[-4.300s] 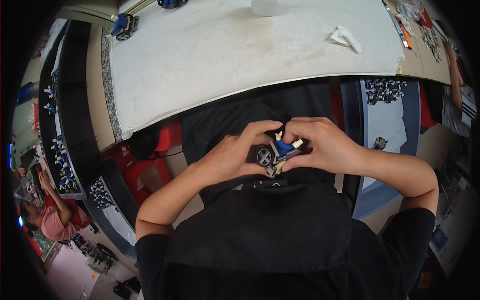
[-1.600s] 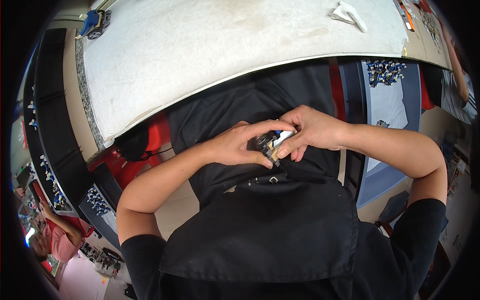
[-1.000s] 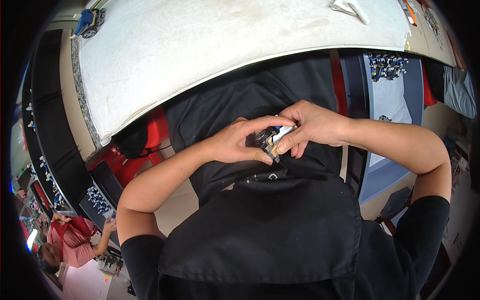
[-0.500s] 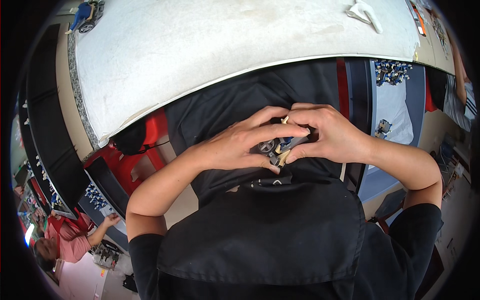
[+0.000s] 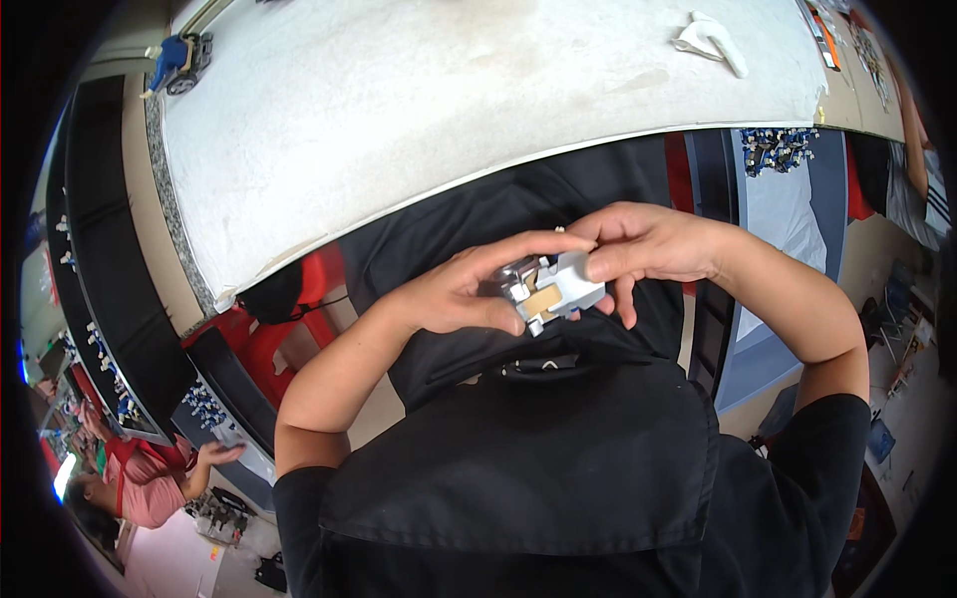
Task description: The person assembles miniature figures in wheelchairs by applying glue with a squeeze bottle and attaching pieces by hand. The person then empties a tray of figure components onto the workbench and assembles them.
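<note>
I see the left hand (image 5: 449,294) pinching a small grey-and-tan piece (image 5: 573,284) between thumb and fingers from one side, while the right hand (image 5: 663,244) clamps its other side, thumb on the grey face, out past the near edge of the table (image 5: 449,120) and above the dark apron (image 5: 518,458). From here I can't make out the piece's underside, and some fingertips are hidden behind it. By the table's left edge, toward its far corner, stands a blue wheeled toy (image 5: 174,65), and the far edge is mostly cut off
</note>
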Demonstrator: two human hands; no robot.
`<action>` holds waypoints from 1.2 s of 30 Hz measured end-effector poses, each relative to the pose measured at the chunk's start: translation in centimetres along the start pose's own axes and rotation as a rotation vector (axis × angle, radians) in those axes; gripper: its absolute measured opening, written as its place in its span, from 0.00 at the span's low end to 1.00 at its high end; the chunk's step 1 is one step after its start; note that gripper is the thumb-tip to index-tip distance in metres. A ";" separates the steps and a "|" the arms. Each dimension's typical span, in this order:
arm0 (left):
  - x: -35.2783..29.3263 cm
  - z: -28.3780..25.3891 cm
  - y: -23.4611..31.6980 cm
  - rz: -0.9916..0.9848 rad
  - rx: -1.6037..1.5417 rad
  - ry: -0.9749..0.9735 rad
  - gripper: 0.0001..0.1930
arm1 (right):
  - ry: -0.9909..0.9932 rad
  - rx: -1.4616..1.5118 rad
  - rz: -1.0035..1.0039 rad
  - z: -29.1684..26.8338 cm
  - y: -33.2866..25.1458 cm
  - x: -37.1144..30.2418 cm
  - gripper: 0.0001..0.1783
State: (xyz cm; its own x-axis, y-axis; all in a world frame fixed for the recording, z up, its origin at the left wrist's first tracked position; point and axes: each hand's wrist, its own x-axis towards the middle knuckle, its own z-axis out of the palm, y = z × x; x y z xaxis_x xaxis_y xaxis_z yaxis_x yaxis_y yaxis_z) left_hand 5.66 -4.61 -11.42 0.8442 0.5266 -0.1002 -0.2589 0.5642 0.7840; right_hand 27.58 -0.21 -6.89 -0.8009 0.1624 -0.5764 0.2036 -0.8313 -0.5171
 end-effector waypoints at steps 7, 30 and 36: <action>-0.5 0.4 0.8 -0.027 0.139 -0.104 0.42 | -0.157 0.054 0.100 0.1 0.6 0.1 0.16; -1.6 4.3 0.0 0.327 -0.018 0.417 0.39 | 0.727 -0.960 -0.845 5.9 2.5 0.8 0.40; -1.9 4.5 -0.1 0.306 0.135 0.429 0.39 | 0.708 -0.732 -0.840 6.5 4.3 1.9 0.40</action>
State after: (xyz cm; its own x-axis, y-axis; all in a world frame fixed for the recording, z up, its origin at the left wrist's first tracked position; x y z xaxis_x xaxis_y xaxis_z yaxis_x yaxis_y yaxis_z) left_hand 6.21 -8.53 -8.60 0.4651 0.8822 -0.0739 -0.3766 0.2727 0.8853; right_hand 23.24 -6.95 -6.09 -0.4119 0.9112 -0.0031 0.2267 0.0991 -0.9689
